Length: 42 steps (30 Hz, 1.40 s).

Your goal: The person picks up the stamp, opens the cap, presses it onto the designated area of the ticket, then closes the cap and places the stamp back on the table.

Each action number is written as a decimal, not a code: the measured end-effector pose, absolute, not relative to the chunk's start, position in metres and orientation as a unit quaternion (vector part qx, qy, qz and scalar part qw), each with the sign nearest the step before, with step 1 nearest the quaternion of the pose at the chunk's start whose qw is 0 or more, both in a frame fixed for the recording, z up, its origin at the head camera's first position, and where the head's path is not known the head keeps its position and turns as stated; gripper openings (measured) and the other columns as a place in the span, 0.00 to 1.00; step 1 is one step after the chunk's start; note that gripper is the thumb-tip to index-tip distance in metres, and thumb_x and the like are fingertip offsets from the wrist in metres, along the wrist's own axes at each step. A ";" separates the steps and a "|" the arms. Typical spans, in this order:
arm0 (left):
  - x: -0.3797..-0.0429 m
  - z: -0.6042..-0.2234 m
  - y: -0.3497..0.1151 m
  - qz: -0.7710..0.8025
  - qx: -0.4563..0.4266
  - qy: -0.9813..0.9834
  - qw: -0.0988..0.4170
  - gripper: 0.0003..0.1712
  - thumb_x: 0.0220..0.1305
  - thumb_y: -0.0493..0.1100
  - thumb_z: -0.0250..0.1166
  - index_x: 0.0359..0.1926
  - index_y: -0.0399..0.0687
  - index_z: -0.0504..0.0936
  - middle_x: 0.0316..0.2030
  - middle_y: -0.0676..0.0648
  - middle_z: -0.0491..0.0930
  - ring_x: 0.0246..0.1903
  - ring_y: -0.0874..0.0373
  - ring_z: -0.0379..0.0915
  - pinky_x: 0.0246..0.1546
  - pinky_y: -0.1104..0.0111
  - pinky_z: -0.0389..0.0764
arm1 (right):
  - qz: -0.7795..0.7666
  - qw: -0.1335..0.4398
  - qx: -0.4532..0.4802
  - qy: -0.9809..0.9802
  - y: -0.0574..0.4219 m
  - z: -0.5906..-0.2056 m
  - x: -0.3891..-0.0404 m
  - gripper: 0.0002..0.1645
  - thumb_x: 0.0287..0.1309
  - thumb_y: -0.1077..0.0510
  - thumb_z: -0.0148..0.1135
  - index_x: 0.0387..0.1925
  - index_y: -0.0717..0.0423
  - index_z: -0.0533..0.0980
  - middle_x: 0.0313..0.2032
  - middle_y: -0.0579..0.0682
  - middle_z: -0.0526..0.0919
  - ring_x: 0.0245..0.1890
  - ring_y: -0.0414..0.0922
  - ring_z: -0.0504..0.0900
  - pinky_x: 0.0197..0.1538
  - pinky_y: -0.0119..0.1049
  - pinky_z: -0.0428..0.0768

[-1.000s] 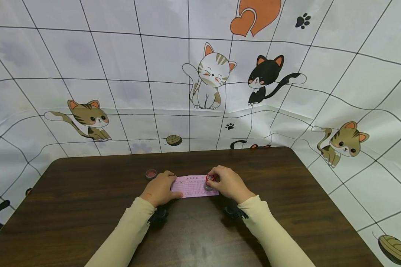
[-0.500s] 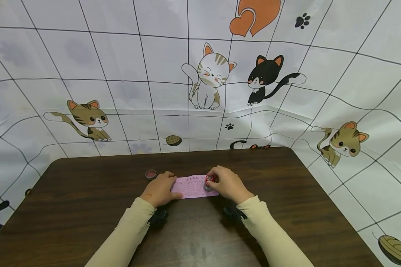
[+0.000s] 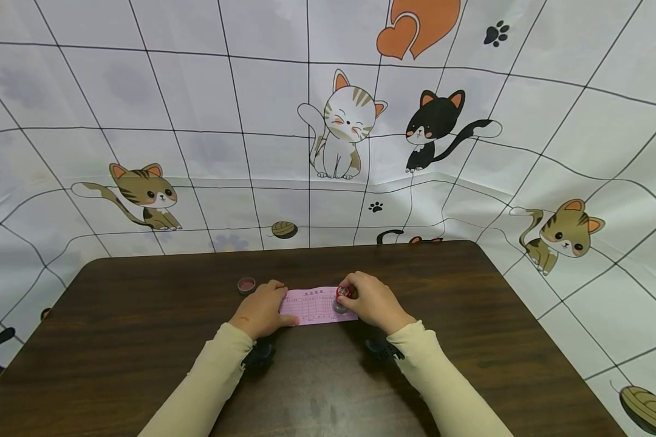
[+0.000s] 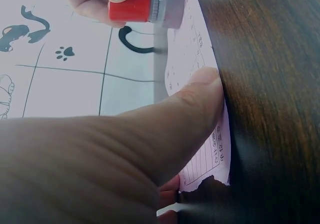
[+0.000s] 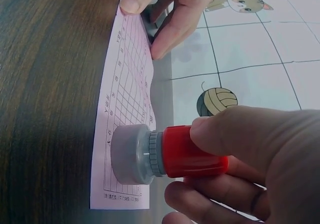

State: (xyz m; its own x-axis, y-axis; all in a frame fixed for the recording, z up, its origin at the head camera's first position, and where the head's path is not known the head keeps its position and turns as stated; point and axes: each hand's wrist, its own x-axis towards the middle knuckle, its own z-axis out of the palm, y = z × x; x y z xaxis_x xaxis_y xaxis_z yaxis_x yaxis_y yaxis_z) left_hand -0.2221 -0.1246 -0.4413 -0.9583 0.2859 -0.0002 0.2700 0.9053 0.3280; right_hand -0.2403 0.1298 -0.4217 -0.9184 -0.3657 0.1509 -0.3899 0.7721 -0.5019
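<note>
A stamp (image 5: 195,151) with a red handle and a grey, partly clear base stands upright on a pink printed slip (image 3: 311,306), near its right end. My right hand (image 3: 376,301) holds the stamp by its red handle, thumb on one side and fingers on the other. Across the slip, my left hand (image 3: 262,308) rests on its left end. Its thumb (image 4: 200,92) presses near the slip's front edge, while the fingers reach toward the back edge. The stamp's underside is hidden against the paper.
Behind the left hand sits a small round pot (image 3: 246,285) with red inside. The dark wooden table (image 3: 158,328) reaches back to a white wall covering (image 3: 208,152) printed with cats and grid lines. A dark wrist device (image 3: 382,349) is strapped under the right wrist.
Half a second ago the slip bowed slightly along its back edge; now it looks flatter. Both hands and the stamp have stayed nearly in place.
</note>
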 end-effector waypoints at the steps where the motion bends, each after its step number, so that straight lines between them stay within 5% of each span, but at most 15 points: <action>1: -0.222 -0.442 -0.125 0.164 0.142 0.976 0.025 0.43 0.58 0.55 0.78 0.66 0.31 0.77 0.65 0.35 0.74 0.63 0.39 0.73 0.63 0.48 0.75 | 0.274 0.021 0.200 -0.940 0.130 -0.422 -0.240 0.08 0.61 0.56 0.75 0.39 0.53 0.84 0.35 0.44 0.81 0.34 0.40 0.78 0.39 0.39 0.80; 42: -0.225 -0.443 -0.129 0.176 0.154 0.972 0.018 0.45 0.58 0.57 0.78 0.67 0.32 0.76 0.66 0.33 0.72 0.64 0.37 0.71 0.64 0.46 0.73 | 0.292 0.004 0.191 -0.937 0.131 -0.422 -0.243 0.07 0.62 0.56 0.74 0.38 0.52 0.83 0.35 0.44 0.81 0.34 0.40 0.78 0.38 0.38 0.80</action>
